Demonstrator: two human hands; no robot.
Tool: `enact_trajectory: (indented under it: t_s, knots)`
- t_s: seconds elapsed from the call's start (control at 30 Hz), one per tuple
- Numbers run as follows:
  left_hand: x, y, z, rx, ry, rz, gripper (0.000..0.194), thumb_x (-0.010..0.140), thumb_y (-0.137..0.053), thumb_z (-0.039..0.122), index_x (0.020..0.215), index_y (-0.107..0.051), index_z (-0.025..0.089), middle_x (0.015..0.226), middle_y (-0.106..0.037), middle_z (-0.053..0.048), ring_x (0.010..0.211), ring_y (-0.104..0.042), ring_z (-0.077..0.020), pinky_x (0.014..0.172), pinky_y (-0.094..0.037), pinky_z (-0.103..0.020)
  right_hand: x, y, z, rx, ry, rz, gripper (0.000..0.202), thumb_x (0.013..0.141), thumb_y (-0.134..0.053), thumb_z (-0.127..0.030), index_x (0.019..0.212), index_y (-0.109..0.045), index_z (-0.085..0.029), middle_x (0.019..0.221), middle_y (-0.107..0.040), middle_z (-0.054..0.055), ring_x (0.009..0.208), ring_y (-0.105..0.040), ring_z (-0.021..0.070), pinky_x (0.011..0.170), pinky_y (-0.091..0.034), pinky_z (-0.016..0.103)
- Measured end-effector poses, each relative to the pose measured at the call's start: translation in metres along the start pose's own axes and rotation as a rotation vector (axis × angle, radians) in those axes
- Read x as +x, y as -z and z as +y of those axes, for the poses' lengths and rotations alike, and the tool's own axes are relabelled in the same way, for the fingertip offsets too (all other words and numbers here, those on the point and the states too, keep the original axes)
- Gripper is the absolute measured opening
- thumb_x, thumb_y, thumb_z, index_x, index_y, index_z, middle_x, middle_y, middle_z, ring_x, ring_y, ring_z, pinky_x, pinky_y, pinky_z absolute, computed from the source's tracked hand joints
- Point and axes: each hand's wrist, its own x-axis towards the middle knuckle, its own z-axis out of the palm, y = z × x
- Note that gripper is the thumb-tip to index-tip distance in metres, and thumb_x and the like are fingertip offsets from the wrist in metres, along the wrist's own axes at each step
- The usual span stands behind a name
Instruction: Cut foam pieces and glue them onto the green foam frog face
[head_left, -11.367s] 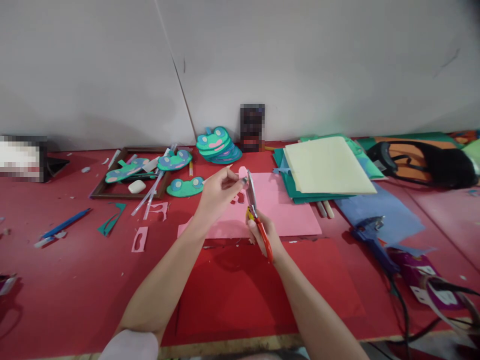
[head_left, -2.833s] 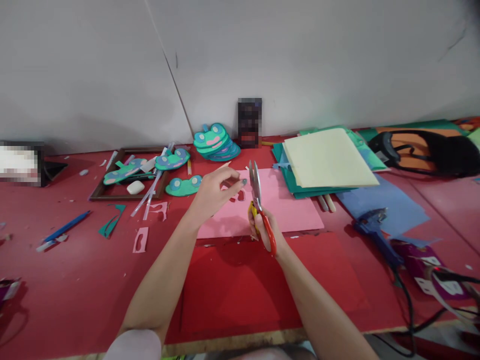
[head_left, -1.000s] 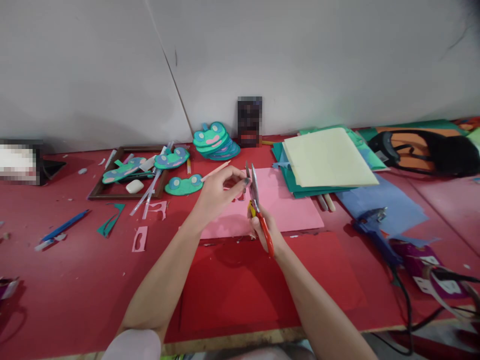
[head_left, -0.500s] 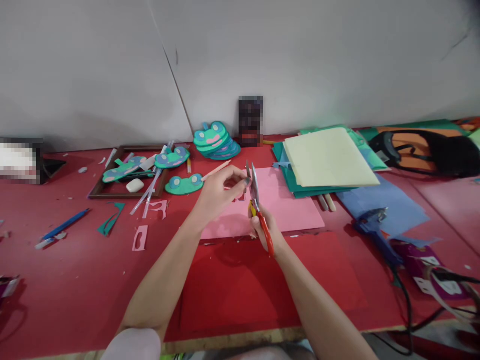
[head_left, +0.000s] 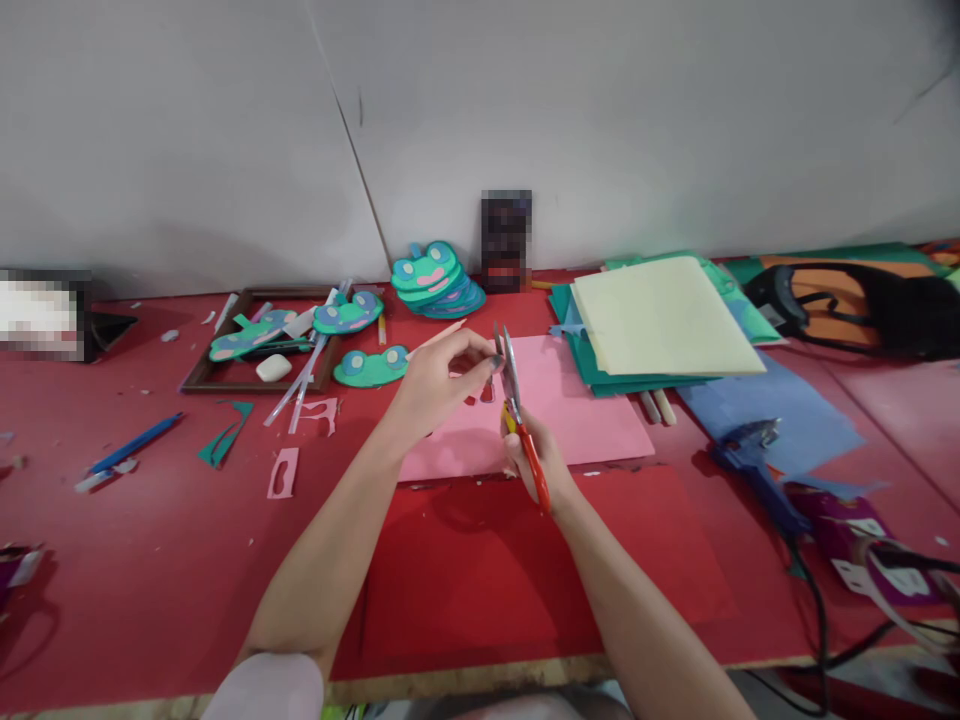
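My right hand [head_left: 538,450] is wrapped round the red and yellow handles of a pair of scissors [head_left: 511,370]. The blades point up and away from me, parted slightly. Close to them, the thumb and forefinger of my left hand [head_left: 442,385] are pinched together; what they hold is too small to make out. A pale pink stick [head_left: 442,338] shows just behind that hand; whether the hand touches it I cannot tell. Under both hands lies a pink sheet [head_left: 585,410] with cut-out openings near the fingers. Left of it rests a green frog-face cutout [head_left: 367,368].
Stacked frog faces [head_left: 431,280] stand by the wall. A brown frame [head_left: 259,387] holds cutouts and a white eraser [head_left: 274,368]. Cream sheets [head_left: 667,315] lie on green ones at right, near a blue glue gun [head_left: 765,480] with a cable. Paper scraps [head_left: 283,473] and a blue pen [head_left: 139,445] lie left.
The view has shifted slightly, so the table things appear a little farther right. Both hands keep nearly the same pose, and the scissor blades remain slightly parted.
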Motion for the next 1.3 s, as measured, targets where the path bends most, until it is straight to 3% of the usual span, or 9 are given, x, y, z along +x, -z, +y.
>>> enact_trajectory:
  t_s: [0.33,0.6,0.8,0.97,1.3]
  knots:
    - [0.001,0.002,0.001,0.045,-0.005,0.014,0.004,0.081,-0.059,0.021,0.081,-0.062,0.019,0.079,-0.065,0.0,0.068,-0.062,-0.0101,0.063,-0.051,-0.021,0.0,-0.002,-0.002,0.054,-0.025,0.085,0.048,0.076,-0.056,-0.067,0.074,-0.039,-0.022,0.054,-0.03,-0.009,0.043,-0.028,0.0062,0.037,-0.029,0.019]
    - [0.004,0.0,-0.002,-0.051,0.06,0.078,0.006,0.079,-0.062,0.019,0.085,-0.06,0.019,0.083,-0.07,-0.002,0.076,-0.067,-0.0127,0.07,-0.053,-0.024,0.006,0.0,0.01,0.271,-0.018,0.236,0.048,0.084,-0.044,-0.067,0.067,-0.04,-0.022,0.042,-0.036,-0.008,0.03,-0.031,0.0071,0.03,-0.027,0.021]
    - [0.005,-0.002,-0.002,-0.193,0.152,0.107,0.009,0.078,-0.063,0.021,0.085,-0.059,0.017,0.088,-0.071,-0.005,0.086,-0.068,-0.0163,0.079,-0.054,-0.03,0.016,0.001,0.001,0.506,-0.088,0.276,0.056,0.076,-0.045,-0.076,0.059,-0.038,-0.023,0.036,-0.032,-0.007,0.025,-0.025,0.0076,0.023,-0.019,0.022]
    - [0.007,-0.003,-0.009,-0.127,0.164,0.2,0.008,0.076,-0.066,0.023,0.081,-0.062,0.017,0.091,-0.07,-0.004,0.088,-0.066,-0.0148,0.083,-0.051,-0.029,0.017,0.002,-0.001,0.505,-0.118,0.284,0.06,0.075,-0.042,-0.079,0.056,-0.038,-0.022,0.033,-0.032,-0.006,0.023,-0.027,0.0074,0.023,-0.02,0.021]
    - [0.011,0.005,-0.014,-0.226,0.164,0.241,0.014,0.074,-0.067,0.024,0.083,-0.059,0.017,0.08,-0.071,-0.003,0.076,-0.068,-0.0145,0.075,-0.054,-0.029,0.015,0.003,-0.003,0.384,-0.123,0.302,0.053,0.078,-0.048,-0.072,0.062,-0.037,-0.023,0.042,-0.035,-0.007,0.028,-0.03,0.0077,0.027,-0.021,0.024]
